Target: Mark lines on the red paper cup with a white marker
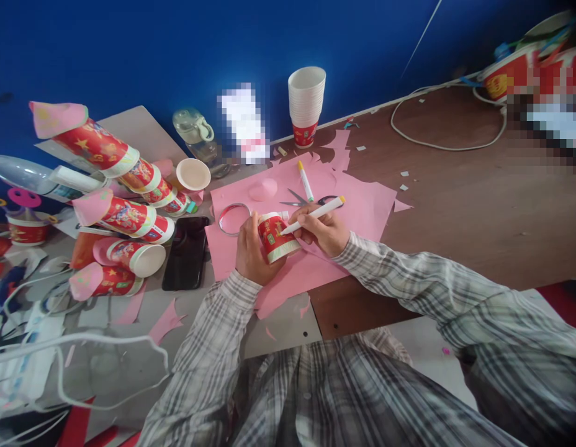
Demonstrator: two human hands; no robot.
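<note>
My left hand (255, 254) is wrapped round a red paper cup (273, 231), which lies tilted over pink paper (311, 273). A white marker (321, 208) with a yellow end is pinched in my right hand (326, 231), its tip at the cup's printed side. Just beyond my hands, a second marker (305, 181) with a yellow end lies beside scissors (295, 200), partly hidden by my right hand. A roll of clear tape (221, 222) rests left of the cup. Behind it is a small pink paper cone (262, 189).
Red cups joined into rockets with pink cones (106, 146) stand and lie at the left. A black phone (185, 254) lies near my left forearm. At the back are a stack of paper cups (307, 99) and a clear bottle (195, 133). A white cable (449, 148) loops at right.
</note>
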